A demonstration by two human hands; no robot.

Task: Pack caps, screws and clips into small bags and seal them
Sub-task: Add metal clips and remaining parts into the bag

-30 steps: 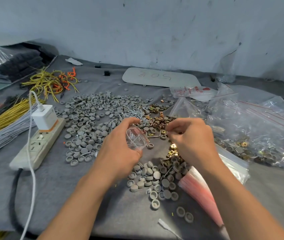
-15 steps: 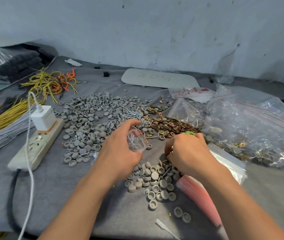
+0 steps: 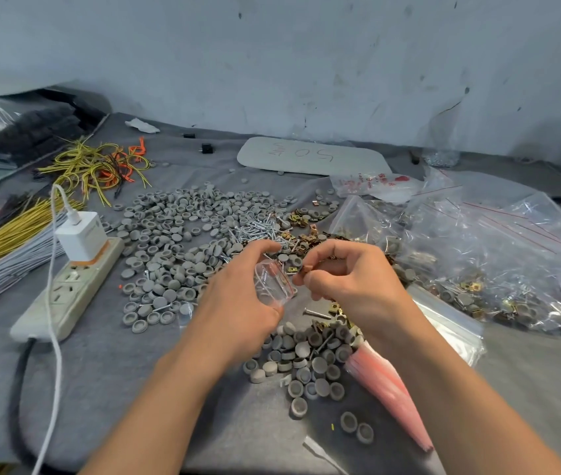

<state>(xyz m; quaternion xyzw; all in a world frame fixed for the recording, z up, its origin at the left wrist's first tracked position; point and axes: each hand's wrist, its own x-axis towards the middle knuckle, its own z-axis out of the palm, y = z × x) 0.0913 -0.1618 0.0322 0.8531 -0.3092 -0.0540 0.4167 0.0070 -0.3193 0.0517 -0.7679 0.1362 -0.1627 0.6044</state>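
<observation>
Above the counter [image 3: 118,389], L hand [image 3: 238,303] grips the small bag [image 3: 272,284], mouth facing 3 o'clock, where R hand [image 3: 351,279] pinches a clip [image 3: 304,269]; film looks thin, limp & slick, so prob. best held by the rim.

Left hand [image 3: 238,313]: centre of frame, gripping small clear bag [image 3: 273,284], mouth turned right.
Right hand [image 3: 351,279]: pinching brown clip [image 3: 307,268] just beside bag mouth.
Caps [image 3: 183,241]: grey, strewn centre-left over bench [image 3: 100,371]; smaller heap below hands.
Screws [image 3: 255,231]: piled just above hands.
Power strip [image 3: 66,293]: left side.
</observation>
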